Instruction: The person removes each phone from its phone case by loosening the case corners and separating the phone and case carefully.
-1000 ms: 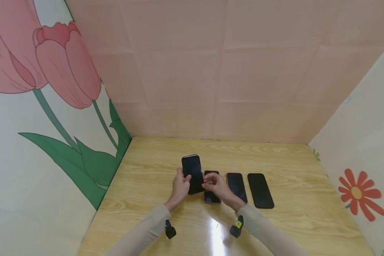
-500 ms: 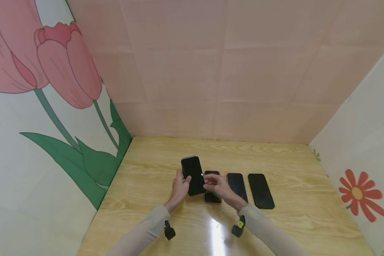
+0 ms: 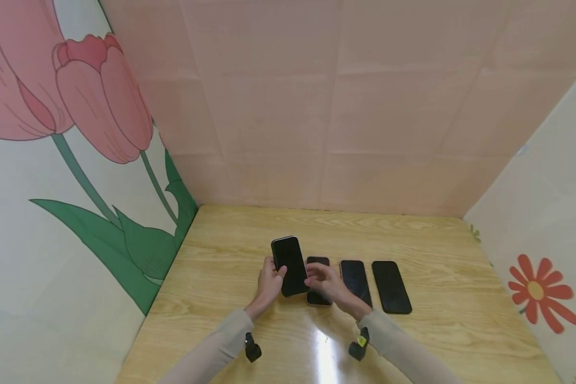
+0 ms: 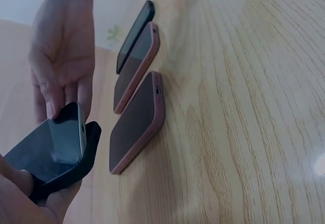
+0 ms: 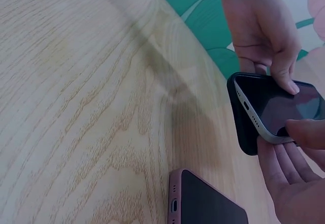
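The phone (image 3: pixel 293 256) is sitting partly out of its dark case (image 5: pixel 244 130) above the table (image 3: pixel 240 229); we're gripping both in our left hand (image 3: pixel 269 282), likely for steadiness, right hand (image 3: pixel 330 285) pinching one corner.

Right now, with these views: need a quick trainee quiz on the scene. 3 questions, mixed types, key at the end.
1. Count: how many phones lie on the table?
2. True or false: at its charging-port end, the held phone stands out of the black case rather than sitting flush in it.
3. Multiple choice: what colour is the case on the table phone nearest the held one?
a) green
b) pink
c) yellow

Key:
1. Three
2. True; both wrist views show the port edge exposed, with the case spreading past it.
3. b
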A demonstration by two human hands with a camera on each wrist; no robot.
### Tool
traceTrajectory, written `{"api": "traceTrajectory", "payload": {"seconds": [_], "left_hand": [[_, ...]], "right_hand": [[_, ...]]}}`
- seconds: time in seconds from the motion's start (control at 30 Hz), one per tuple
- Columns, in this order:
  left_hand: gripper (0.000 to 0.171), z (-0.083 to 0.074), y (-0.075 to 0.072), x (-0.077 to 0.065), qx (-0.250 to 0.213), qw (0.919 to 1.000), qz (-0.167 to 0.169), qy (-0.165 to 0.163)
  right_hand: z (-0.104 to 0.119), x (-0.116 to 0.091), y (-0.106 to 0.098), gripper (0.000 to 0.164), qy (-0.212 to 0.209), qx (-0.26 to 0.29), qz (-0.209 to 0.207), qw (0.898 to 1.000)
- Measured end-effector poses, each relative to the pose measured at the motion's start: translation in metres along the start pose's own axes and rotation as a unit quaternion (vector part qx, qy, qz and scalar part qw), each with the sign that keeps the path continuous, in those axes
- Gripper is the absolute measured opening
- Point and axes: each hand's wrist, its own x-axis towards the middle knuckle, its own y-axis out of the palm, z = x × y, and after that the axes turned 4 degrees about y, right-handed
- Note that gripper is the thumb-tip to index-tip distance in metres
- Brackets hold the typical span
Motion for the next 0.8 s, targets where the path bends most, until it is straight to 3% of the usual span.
{"api": "traceTrajectory", "payload": {"seconds": [0.8], "left_hand": [[0.019,0.0044,-0.0032,-0.0012,0.003,0.9999,-0.001,-0.013]], "right_hand": [[-0.0029,-0.0052,0.0061,0.04,-0.008,0.055,0.079,0.995]]}}
